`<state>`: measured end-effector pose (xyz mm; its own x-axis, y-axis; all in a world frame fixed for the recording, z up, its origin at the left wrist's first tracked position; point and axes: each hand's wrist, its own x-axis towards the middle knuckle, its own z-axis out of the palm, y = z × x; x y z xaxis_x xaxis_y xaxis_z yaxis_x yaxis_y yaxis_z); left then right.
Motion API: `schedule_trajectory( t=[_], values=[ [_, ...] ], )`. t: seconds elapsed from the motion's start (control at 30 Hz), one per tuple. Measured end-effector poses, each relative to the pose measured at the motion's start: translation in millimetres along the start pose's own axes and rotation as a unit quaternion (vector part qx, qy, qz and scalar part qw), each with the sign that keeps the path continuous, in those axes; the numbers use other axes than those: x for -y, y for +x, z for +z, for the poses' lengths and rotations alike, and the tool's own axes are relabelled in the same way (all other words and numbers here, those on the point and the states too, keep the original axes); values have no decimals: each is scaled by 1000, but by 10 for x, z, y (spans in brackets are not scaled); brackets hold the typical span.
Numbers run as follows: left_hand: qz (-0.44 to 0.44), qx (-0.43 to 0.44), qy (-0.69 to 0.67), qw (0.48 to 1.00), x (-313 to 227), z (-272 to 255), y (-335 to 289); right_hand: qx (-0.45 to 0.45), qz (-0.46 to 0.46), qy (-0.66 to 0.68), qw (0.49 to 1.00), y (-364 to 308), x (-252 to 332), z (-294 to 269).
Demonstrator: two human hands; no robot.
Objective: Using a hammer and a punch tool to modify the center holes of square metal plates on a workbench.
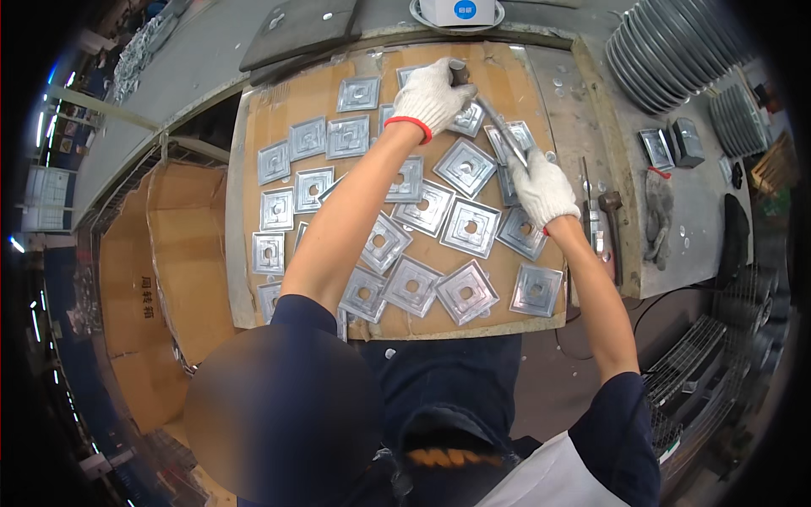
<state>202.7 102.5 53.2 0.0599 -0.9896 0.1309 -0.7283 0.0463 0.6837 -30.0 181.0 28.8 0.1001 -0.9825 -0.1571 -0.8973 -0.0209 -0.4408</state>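
My left hand (432,95), in a white work glove with a red cuff, is over the far part of the table, its fingers closed round the dark, rounded end of a long narrow metal bar (500,128) that looks like a file. Lower and to the right, my right hand (543,188), gloved alike, grips the bar's near end. The bar slants between both hands above the metal plates. Square silver plates with a central hole, such as one plate (470,227) near the middle, lie scattered over a cardboard sheet (498,317). My left forearm hides some plates.
A hammer (610,202) and a grey glove (658,215) lie to the right, near two square metal pieces. Round metal discs (667,51) are stacked at the far right. Cardboard boxes (186,270) stand at left. A dark slab (300,34) and a white box (456,12) sit beyond the cardboard.
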Motion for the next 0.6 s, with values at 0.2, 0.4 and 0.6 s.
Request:
schedule_trajectory(
  t=[0.2,0.4,0.6],
  values=[
    [-63,55,-39,996,25,-165,67,-63,-14,80,995,199,75,-259],
    [-53,31,-43,997,71,-87,2,-47,-33,81,995,269,-113,-174],
    [-59,76,-39,995,145,125,-15,10,-10,67,998,124,-139,-137]
  ],
)
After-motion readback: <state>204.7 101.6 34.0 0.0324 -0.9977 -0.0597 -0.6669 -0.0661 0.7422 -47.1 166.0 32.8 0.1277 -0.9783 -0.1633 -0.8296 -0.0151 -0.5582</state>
